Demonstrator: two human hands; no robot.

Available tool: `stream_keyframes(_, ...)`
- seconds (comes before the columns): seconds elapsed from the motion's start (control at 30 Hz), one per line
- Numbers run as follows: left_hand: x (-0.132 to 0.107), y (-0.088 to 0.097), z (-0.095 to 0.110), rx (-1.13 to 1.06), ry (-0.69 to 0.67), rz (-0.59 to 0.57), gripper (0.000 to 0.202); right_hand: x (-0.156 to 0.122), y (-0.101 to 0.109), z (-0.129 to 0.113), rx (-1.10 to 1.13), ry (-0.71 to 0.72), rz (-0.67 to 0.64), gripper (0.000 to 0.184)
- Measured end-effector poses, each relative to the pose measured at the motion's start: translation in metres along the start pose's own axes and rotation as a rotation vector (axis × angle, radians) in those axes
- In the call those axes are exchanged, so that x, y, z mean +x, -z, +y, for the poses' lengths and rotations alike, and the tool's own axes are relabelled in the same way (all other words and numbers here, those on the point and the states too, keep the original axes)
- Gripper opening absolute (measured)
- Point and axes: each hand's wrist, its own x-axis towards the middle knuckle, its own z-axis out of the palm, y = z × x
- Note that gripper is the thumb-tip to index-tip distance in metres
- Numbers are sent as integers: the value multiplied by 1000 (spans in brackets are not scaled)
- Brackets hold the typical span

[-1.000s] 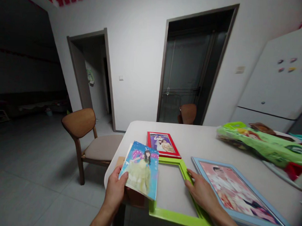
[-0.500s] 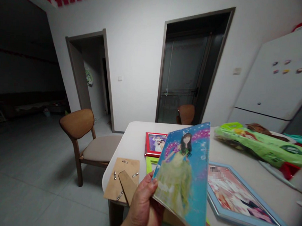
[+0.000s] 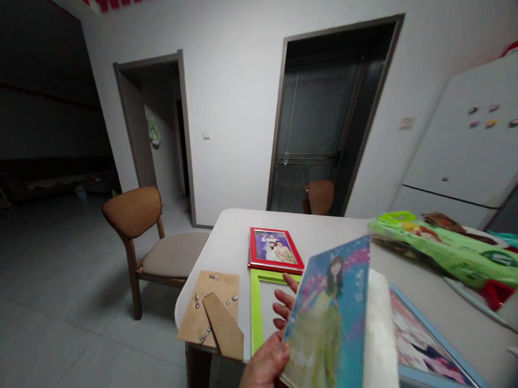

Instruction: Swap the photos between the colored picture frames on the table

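My left hand (image 3: 262,366) is closed on the lower left corner of a photo (image 3: 328,328) of a girl in a green dress on blue, lifted and tilted above the table. A white sheet (image 3: 381,342) lies against the photo's right side. Three stretched fingers of my right hand (image 3: 285,301) stick out from behind the photo's left edge; the rest of that hand is hidden. Under them lies an empty green frame (image 3: 256,308).
A white table (image 3: 326,231) holds a red framed photo (image 3: 274,249), a large blue framed photo (image 3: 432,353), a brown backing board (image 3: 213,318) at the near left edge and green packets (image 3: 449,251). A wooden chair (image 3: 148,235) stands left, a fridge (image 3: 471,140) right.
My left hand lifted the photo from the table's left edge up and to the right over the green frame, uncovering the backing board. My right hand left the green frame and went behind the photo.
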Motion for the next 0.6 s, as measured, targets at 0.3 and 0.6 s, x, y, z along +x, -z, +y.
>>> stream_keyframes(0.3, 2, 40, -10, 445, 95, 141, 36, -2, 19, -21, 41, -147, 174, 42)
stream_keyframes(0.6, 7, 59, 21, 1175, -224, 271, 34, 22, 56, 5, -245, -198, 308, 38)
